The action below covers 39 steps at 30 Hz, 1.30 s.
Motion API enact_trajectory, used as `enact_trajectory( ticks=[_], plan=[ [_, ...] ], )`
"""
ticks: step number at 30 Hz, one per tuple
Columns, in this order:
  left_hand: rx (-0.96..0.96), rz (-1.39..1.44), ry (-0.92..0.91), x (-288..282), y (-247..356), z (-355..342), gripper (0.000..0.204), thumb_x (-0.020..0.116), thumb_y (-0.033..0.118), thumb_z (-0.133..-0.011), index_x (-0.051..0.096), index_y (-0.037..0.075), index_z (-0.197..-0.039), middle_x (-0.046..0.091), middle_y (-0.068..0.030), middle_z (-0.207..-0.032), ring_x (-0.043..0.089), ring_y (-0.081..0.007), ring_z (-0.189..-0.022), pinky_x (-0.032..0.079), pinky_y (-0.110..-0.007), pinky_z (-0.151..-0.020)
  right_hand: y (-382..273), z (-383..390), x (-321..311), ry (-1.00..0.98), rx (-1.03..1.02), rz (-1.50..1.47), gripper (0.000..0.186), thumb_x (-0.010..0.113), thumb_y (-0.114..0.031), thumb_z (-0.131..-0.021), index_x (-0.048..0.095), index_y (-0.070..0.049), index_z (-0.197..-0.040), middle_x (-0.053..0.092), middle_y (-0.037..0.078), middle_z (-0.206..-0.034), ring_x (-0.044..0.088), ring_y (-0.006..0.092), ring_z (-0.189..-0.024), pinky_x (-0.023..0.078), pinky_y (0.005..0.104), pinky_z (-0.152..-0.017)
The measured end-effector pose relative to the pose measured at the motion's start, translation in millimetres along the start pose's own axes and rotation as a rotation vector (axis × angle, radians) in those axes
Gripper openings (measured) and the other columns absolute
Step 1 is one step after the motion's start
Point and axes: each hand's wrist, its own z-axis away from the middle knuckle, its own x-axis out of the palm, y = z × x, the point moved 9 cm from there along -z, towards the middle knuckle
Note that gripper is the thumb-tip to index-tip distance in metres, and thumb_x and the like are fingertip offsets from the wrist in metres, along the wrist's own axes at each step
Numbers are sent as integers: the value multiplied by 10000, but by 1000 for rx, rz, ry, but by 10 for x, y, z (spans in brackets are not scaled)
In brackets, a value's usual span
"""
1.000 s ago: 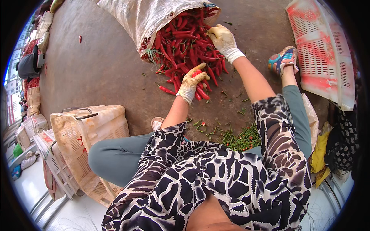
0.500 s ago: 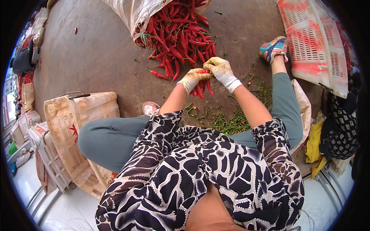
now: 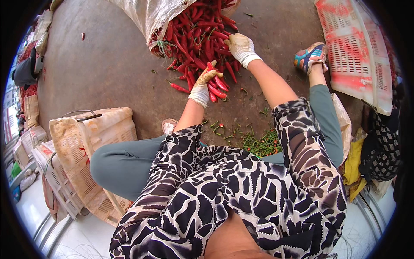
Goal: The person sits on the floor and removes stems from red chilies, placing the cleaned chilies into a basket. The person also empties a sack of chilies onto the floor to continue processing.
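The head view showed red peppers [image 3: 200, 43] spilling from the mouth of a pale sack [image 3: 144, 17] onto the floor [image 3: 108, 73]. The left hand [image 3: 202, 84], gloved, was closed around a small bunch of them, their ends sticking out past the fingers. The right hand [image 3: 240, 47], also gloved, had its fingertips at the right edge of the spilled peppers; whether they pinched one could not be told. Each pepper looked light, smooth and probably slick, firm yet apt to bruise or snap under a hard squeeze. A gentle grip around the thick middle, or a pinch near the stem end, seemed best. Loose green stems [image 3: 261, 144] lay on the floor too.
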Motion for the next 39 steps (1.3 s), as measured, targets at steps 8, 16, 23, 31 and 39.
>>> enact_trajectory(
  ticks=[8, 16, 23, 31, 39],
  plan=[
    [-267, -213, -212, 308, -366, 209, 617, 661, 212, -819, 403, -2, -1338, 634, -47, -828, 594, -115, -718, 485, -230, -680, -56, 1717, 366, -328, -94, -213, 337, 524, -355, -888, 661, -61, -797, 644, 157, -764, 631, 344, -789, 491, 450, -729],
    [66, -494, -14, 904, 474, 326, 412, 657, 129, -825, 553, -5, -1200, 661, -64, -853, 617, -117, -767, 478, -238, -749, 1076, 1557, 628, -441, 522, -456, 337, 512, -380, -884, 714, -112, -856, 704, 73, -839, 670, 218, -782, 498, 352, -752],
    [847, -920, 216, 1183, 3309, 1990, 422, 680, 211, -830, 574, 2, -1181, 672, -104, -949, 582, -96, -579, 452, -204, -482, 1410, 1549, 611, -630, 449, -746, 148, 609, -183, -829, 686, -61, -859, 636, 29, -714, 554, 115, -583, 453, 254, -561],
    [764, -1329, 1292, -420, 4777, 4852, 549, 748, 258, -779, 545, 34, -1237, 654, -102, -1007, 631, -158, -798, 505, -241, -698, 1109, 2553, 975, -938, -62, 535, 283, 587, -214, -833, 692, -119, -1078, 666, 70, -1117, 633, 227, -1045, 509, 425, -803],
    [728, -2081, 726, 684, 3451, 3834, 429, 659, 265, -839, 587, 59, -1208, 628, -144, -1071, 619, -230, -843, 494, -341, -798, 721, 2437, 409, -643, 27, 152, 367, 558, -383, -864, 678, -55, -976, 665, 180, -961, 643, 321, -918, 494, 394, -796]
  ],
)
